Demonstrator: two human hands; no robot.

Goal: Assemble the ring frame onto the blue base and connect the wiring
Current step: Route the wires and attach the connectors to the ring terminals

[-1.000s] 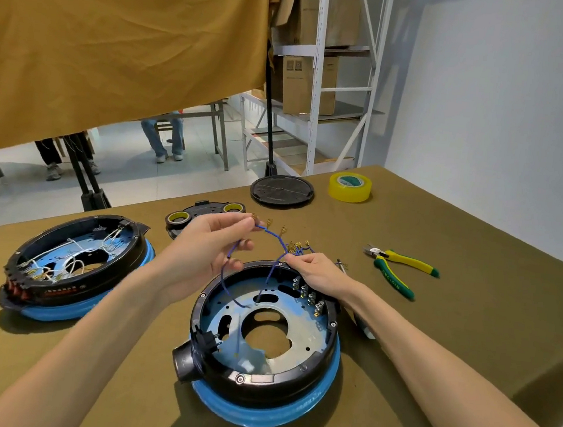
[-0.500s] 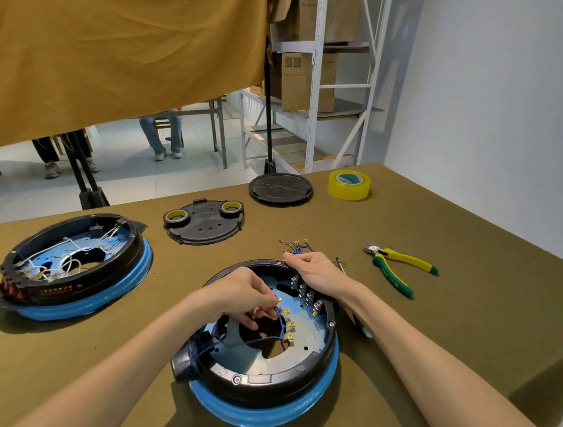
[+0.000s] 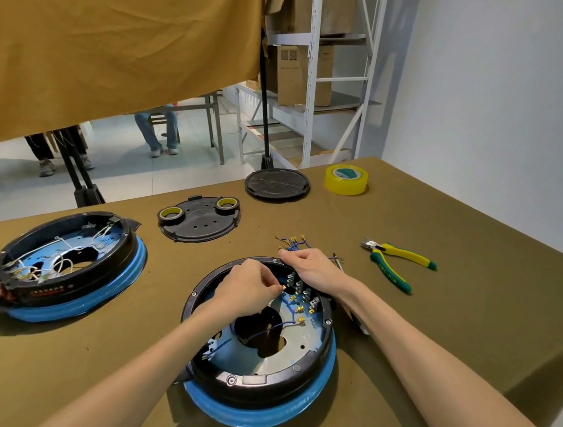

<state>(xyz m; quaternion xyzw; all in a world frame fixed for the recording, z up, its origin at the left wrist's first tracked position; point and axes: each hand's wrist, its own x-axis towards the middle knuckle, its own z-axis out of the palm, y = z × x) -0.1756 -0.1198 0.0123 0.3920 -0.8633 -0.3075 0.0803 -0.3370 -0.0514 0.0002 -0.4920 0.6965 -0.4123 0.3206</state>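
Note:
A black ring frame [image 3: 258, 381] sits on a blue base [image 3: 274, 415] in front of me. Blue wires with brass terminals [image 3: 292, 314] lie on the metal plate inside it. My left hand [image 3: 248, 289] is inside the ring and pinches one brass terminal near a row of grey connectors [image 3: 303, 289]. My right hand [image 3: 312, 268] rests on the ring's far rim and grips a bundle of blue wires [image 3: 293, 242] that fans out past the rim.
A second ring and blue base with white wiring [image 3: 62, 261] stands at the left. Behind are a black cover plate with two tape rolls [image 3: 200, 219], a round black lid [image 3: 277, 183], yellow tape [image 3: 345, 180], yellow-green pliers [image 3: 392, 262] and a screwdriver tip [image 3: 337, 258].
My left hand came down from above the ring with the blue wires and now works at a terminal inside it. The right hand stayed on the far rim.

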